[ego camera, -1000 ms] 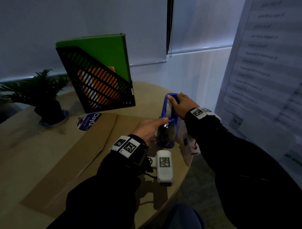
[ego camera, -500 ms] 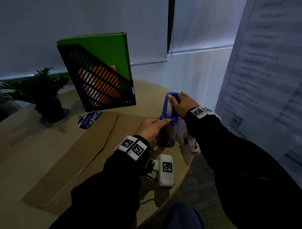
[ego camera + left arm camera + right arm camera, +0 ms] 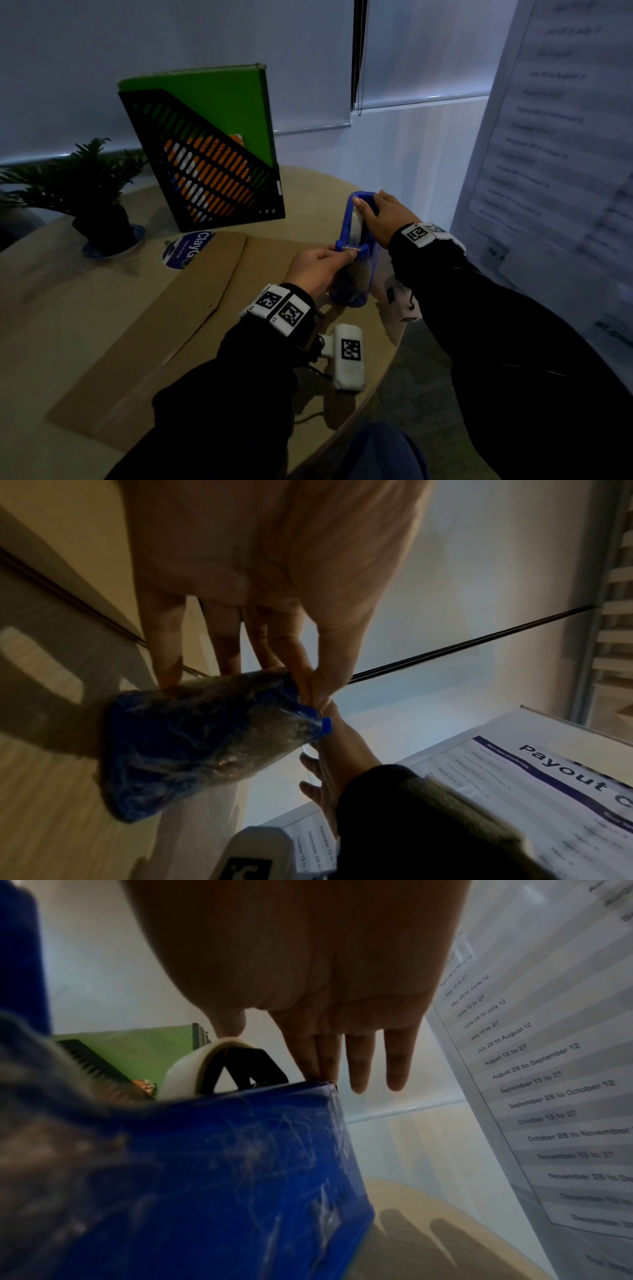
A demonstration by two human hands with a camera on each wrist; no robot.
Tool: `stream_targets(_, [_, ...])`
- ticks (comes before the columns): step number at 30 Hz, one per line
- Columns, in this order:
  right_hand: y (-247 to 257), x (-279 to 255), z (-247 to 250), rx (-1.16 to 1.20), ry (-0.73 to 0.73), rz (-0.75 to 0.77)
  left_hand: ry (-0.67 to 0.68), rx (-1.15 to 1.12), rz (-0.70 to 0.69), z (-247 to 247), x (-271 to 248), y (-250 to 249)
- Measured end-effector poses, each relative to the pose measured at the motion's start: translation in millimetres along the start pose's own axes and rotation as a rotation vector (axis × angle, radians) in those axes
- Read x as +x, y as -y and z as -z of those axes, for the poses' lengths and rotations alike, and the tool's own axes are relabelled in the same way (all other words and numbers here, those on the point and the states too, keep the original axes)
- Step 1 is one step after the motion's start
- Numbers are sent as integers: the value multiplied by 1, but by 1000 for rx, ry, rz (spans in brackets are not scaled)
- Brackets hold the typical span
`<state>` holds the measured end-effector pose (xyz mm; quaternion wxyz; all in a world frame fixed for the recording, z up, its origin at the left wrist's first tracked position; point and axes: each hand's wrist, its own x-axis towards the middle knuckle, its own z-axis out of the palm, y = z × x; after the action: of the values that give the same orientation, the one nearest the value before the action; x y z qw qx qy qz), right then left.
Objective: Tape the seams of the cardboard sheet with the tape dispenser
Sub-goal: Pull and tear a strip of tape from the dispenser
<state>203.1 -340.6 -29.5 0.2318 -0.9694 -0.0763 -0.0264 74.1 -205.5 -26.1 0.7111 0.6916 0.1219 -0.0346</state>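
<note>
The blue tape dispenser point(image 3: 354, 236) stands on end near the table's right edge, just past the flat brown cardboard sheet point(image 3: 191, 308). My right hand point(image 3: 380, 214) grips its upper end, thumb on the pale tape roll point(image 3: 192, 1069) and fingers point(image 3: 318, 1066) on the blue side wall point(image 3: 222, 1164). My left hand point(image 3: 322, 265) is at the cutter end, thumb and forefinger pinched together point(image 3: 313, 696) on what looks like the clear tape's loose end. The dispenser body point(image 3: 205, 737) is wrapped in crumpled old tape. The cardboard's seam runs diagonally from the far edge toward me.
A black mesh file holder with a green folder point(image 3: 212, 161) stands at the back of the round table point(image 3: 383, 356). A potted plant point(image 3: 99, 205) sits at the left and a round sticker point(image 3: 188, 250) by the cardboard's far corner. A printed banner point(image 3: 548, 171) hangs right.
My left hand has moved from the dispenser's lower body up to its cutter end and its fingers have closed into a pinch. The right hand has stayed on the top.
</note>
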Motion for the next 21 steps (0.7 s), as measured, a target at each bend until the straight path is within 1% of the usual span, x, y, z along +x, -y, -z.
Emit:
stream_targets(5, [3, -5, 3, 4, 1, 8, 28, 35, -31, 3, 1, 0])
stream_targets(8, [5, -7, 5, 12, 1, 9, 89, 143, -51, 12, 1, -3])
stream_targets(11, [3, -7, 5, 31, 3, 7, 154, 219, -41, 25, -1, -13])
stream_targets(15, [2, -5, 4, 62, 40, 0, 118, 377, -86, 48, -14, -22])
stream_targets(18, [9, -8, 9, 74, 80, -18, 130, 392, -92, 70, -27, -20])
stream_targets(20, [23, -20, 12, 88, 34, 10, 123, 389, -113, 86, -33, -18])
stream_targets(21, [33, -29, 12, 110, -23, 64, 113, 382, -127, 94, -36, -18])
